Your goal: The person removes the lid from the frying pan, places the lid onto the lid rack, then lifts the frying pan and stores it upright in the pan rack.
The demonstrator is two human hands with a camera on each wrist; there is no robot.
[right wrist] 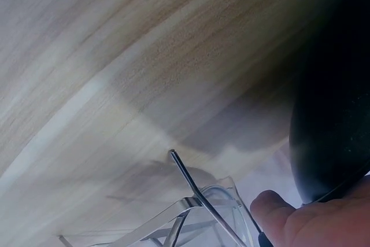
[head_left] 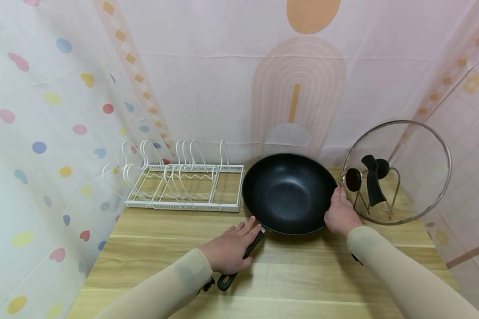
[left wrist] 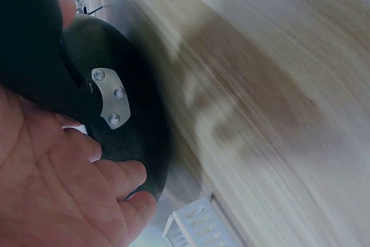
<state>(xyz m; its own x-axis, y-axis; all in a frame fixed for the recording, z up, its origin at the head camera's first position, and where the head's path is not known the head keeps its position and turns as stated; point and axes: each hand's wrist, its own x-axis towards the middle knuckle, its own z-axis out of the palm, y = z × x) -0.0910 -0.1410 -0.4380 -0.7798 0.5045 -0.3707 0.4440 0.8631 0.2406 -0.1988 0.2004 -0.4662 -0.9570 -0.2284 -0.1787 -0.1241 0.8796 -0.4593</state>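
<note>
A black wok (head_left: 290,195) sits on the wooden table, its black handle (head_left: 255,243) angled toward the lower left. My left hand (head_left: 229,249) lies over this handle, fingers extended toward the wok and thumb on the other side. In the left wrist view the palm (left wrist: 52,183) is beside the handle, and a riveted metal bracket (left wrist: 113,98) joins handle and wok. At the wok's right side, my right hand (head_left: 340,213) touches the rim with fingers pointing forward. The right wrist view shows fingers (right wrist: 274,212) along the wok's dark outer wall (right wrist: 329,125).
On the left stands a white wire rack (head_left: 187,206) with upright loops. A glass lid (head_left: 417,177) with a black handle (head_left: 373,181) leans upright on a metal wire stand (head_left: 397,190) at right, close to my right hand. Patterned curtains (head_left: 207,88) border the table (head_left: 303,279).
</note>
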